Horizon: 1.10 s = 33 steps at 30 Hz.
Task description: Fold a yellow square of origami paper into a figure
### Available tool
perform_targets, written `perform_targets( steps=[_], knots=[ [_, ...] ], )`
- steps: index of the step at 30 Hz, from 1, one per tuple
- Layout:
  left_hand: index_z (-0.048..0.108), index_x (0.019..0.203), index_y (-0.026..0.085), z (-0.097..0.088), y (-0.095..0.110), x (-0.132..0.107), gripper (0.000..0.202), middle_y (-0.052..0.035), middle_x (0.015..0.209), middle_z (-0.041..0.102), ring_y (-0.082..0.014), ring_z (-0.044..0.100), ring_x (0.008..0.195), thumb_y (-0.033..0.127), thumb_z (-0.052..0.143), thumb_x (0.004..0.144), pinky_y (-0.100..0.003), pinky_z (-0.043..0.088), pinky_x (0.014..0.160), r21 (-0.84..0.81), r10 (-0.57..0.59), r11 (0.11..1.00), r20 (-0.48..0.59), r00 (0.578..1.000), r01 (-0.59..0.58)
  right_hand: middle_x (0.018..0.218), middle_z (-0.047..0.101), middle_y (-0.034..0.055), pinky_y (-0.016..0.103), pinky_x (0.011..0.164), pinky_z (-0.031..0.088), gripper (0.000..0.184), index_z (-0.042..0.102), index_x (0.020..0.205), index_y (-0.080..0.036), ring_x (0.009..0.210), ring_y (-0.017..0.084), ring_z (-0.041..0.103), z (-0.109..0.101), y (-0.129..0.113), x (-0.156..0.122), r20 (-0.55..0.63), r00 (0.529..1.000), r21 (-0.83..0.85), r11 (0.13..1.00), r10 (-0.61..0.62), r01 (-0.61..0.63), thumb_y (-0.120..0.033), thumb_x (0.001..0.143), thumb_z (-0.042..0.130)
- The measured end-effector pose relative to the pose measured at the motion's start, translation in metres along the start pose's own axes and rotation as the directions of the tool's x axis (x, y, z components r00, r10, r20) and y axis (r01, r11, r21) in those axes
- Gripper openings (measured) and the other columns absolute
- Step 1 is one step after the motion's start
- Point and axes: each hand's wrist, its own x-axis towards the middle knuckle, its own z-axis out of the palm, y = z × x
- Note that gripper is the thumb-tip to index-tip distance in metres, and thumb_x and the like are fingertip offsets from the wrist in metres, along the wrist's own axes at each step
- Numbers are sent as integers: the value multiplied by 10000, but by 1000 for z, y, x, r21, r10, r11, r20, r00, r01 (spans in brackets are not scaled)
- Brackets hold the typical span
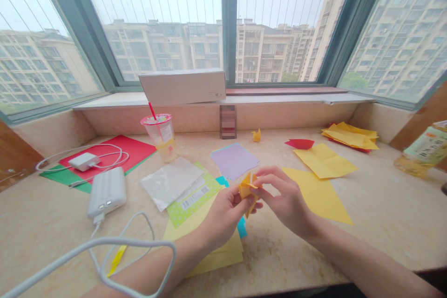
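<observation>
Head cam's got a beige, marbled counter [380,214] under the windows, with a long white box [181,88] up on the sill. Next size down, a flat yellow sheet [323,198] lies partly behind the right hand, and some purple paper squares [233,160] sit just beyond both hands. Left grip [226,209] is clamped on a folded paper piece [247,191], thumb on the near side and fingers wrapped around behind. Right grip [282,195] is pinched on its upper right edge, thumb and fingertips together. So the piece is up between the two hands, above the counter. It's orangey yellow, small and compact, with creased layers, pointy flaps standing at the top and a narrower end poking out below. Littlest of the lot is a yellow origami bird [256,135], well apart near the back wall.
</observation>
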Motion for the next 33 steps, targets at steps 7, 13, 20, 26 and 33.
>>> perform_targets(
  steps=[7, 13, 20, 26, 33],
  knots=[
    [695, 995, 138, -2, 2, 0, 323, -68, 904, 734, -217, 732, 819, 416, 736, 836, -336, 559, 802, -100, 0, 995, 14, 1000, 2, 1244, 573, 80, 332, 836, 593, 255, 688, 1056, -252, 997, 188, 656, -3, 2, -2, 84, 988, 88, 989, -127, 120, -65, 920, 581],
    [687, 1080, 145, -2, 4, -3, 364, -85, 951, 741, -234, 738, 863, 458, 653, 897, -371, 565, 836, -140, 7, 990, 59, 998, 1, 1330, 513, 83, 364, 888, 599, 414, 665, 1217, -289, 1087, 212, 639, -7, 5, -4, 124, 976, 85, 982, -177, 168, -23, 920, 552],
    [692, 1081, 140, -3, -1, -4, 381, -98, 962, 741, -248, 728, 905, 476, 590, 934, -398, 566, 858, -176, 25, 984, 62, 998, -13, 1321, 514, 78, 410, 933, 587, 491, 642, 1268, -316, 1168, 239, 603, -9, 4, -2, 127, 973, 127, 976, -193, 177, 6, 920, 514],
    [711, 1071, 155, -5, -3, -6, 374, -81, 934, 732, -225, 718, 888, 471, 543, 960, -395, 559, 877, -195, 87, 979, 121, 989, -62, 1346, 488, 80, 386, 953, 586, 506, 622, 1285, -306, 1189, 228, 591, -11, 3, -3, 122, 957, 109, 962, -263, 250, 16, 904, 536],
    [689, 1117, 151, -5, -2, -6, 361, -71, 915, 733, -199, 693, 831, 408, 460, 1007, -342, 568, 807, 214, 226, 948, 64, 972, -234, 1344, 534, 98, 392, 1004, 537, 365, 650, 1126, -239, 1236, 244, 572, -12, -3, -4, 140, 965, 62, 975, -222, 215, 0, 890, 507]
  ],
)
